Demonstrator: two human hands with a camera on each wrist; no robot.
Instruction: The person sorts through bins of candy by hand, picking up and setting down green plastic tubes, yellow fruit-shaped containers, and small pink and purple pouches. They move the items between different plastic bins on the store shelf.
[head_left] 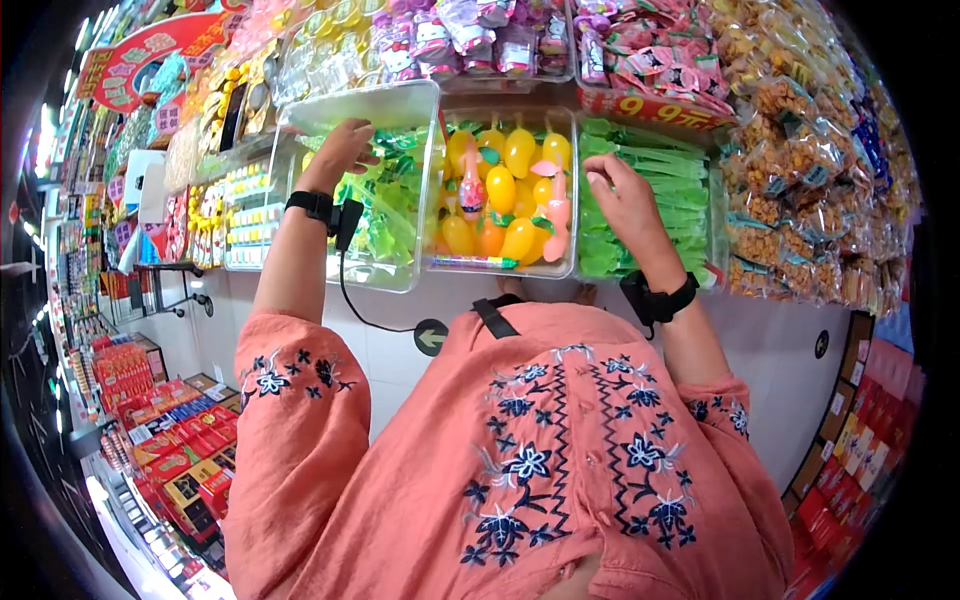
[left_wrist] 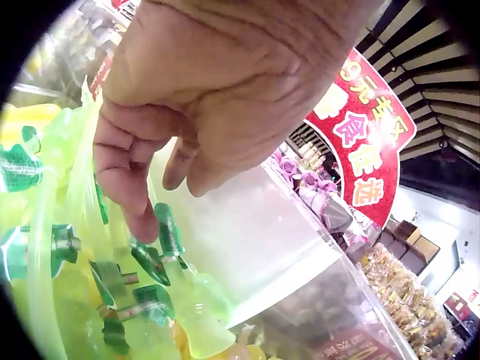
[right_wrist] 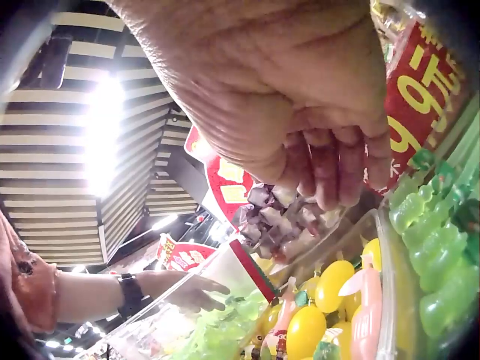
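My left hand (head_left: 343, 155) hangs over a clear bin (head_left: 433, 130) of green see-through packs (head_left: 385, 215), with loosely bent fingers. In the left wrist view its fingertips are right at the green tabs (left_wrist: 154, 259) of these packs, and nothing shows in its grasp. Over the left edge of another bin of long green packs (head_left: 650, 225), my right hand (head_left: 622, 195) has relaxed fingers and holds nothing. Between the hands sits a bin of yellow mango-shaped packs (head_left: 500, 188) with two pink long-necked pieces (head_left: 557, 215) on top.
Bagged brown snacks (head_left: 780, 140) hang at the right. Purple and pink packs (head_left: 655, 60) fill the back row above a red price strip (head_left: 650, 106). Small yellow and white pieces (head_left: 250, 215) fill a bin at the left. A black cable (head_left: 365, 315) hangs from the left wrist.
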